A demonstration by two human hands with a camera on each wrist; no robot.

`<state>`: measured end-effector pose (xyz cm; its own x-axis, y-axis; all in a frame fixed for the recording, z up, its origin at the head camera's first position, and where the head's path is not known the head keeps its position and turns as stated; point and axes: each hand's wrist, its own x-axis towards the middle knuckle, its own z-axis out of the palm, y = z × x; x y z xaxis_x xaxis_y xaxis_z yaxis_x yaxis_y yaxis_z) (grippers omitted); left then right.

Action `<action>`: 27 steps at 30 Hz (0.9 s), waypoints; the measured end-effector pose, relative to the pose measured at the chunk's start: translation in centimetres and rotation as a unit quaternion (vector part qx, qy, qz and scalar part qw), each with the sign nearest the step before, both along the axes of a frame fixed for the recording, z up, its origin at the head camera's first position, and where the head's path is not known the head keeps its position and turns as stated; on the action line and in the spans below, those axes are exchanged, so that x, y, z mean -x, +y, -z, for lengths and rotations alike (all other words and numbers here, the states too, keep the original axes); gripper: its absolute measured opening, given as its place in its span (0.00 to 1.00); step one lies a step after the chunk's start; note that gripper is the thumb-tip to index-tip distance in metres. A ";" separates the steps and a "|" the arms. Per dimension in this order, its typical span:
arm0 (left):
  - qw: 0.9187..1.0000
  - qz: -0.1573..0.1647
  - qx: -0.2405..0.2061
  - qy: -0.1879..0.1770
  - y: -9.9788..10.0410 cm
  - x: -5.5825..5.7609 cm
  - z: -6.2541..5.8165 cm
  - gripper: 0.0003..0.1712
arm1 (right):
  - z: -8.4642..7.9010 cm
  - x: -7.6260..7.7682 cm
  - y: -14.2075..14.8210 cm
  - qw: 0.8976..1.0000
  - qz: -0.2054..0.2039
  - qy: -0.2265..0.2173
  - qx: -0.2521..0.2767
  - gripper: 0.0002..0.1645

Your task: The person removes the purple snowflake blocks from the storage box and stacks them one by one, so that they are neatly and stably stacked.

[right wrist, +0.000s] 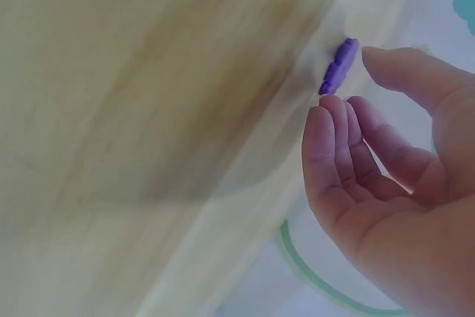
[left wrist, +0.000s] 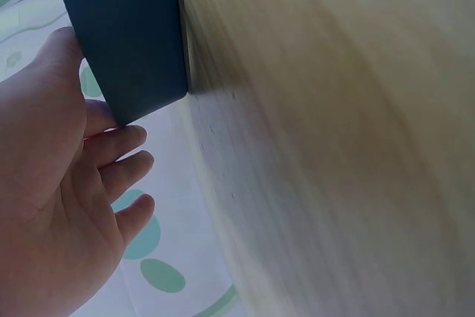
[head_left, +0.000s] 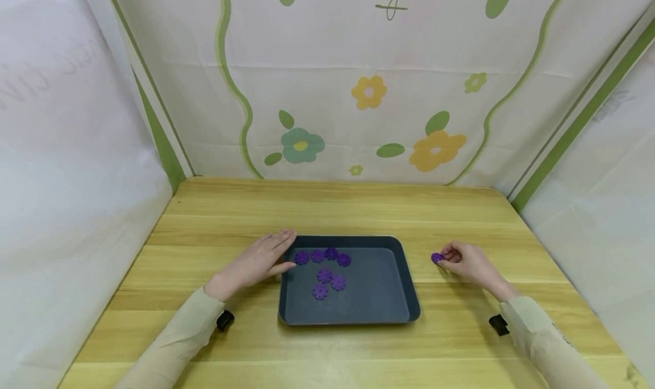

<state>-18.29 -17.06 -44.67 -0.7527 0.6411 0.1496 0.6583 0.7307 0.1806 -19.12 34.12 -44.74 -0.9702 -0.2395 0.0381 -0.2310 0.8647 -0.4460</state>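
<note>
A dark grey rectangular tray (head_left: 368, 298) lies on the wooden table, with several purple notched plastic discs (head_left: 320, 291) in its left half. My left hand (head_left: 258, 264) rests at the tray's left rim near the far corner, fingers extended and thumb reaching over the edge. In the left wrist view, the tray's outer wall (left wrist: 130, 42) shows beside the thumb and fingers. To the right of the tray, my right hand (head_left: 468, 264) pinches another purple notched disc (head_left: 437, 258) at the fingertips. Seen edge-on in the right wrist view, that disc (right wrist: 339, 67) is close over the table.
The wooden table (head_left: 348, 355) extends around the tray on all sides. Behind it stands a white fabric backdrop (head_left: 327, 48) printed with flowers and leaves, and white sheets (head_left: 77, 178) border the left and right sides.
</note>
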 end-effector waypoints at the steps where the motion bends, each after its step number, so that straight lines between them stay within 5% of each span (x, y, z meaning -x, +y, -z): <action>1: 1.000 0.000 0.001 -0.001 0.0 0.0 0.0 0.41 | -0.1 0.0 -0.1 1.000 0.000 0.000 0.001 0.12; 12: 1.000 0.000 -0.003 0.004 0.0 0.0 0.1 0.41 | -2.0 0.0 -1.8 1.000 -0.006 0.013 -0.001 0.15; 27: 1.000 -0.004 -0.002 -0.005 0.1 0.0 0.0 0.41 | -3.2 1.1 -6.0 0.996 -0.072 0.048 -0.003 0.13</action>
<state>-18.28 -16.97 -44.66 -0.7599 0.6338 0.1447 0.6499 0.7359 0.1899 -20.21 28.11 -41.57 -0.9174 -0.3771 0.1272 -0.3948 0.8216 -0.4113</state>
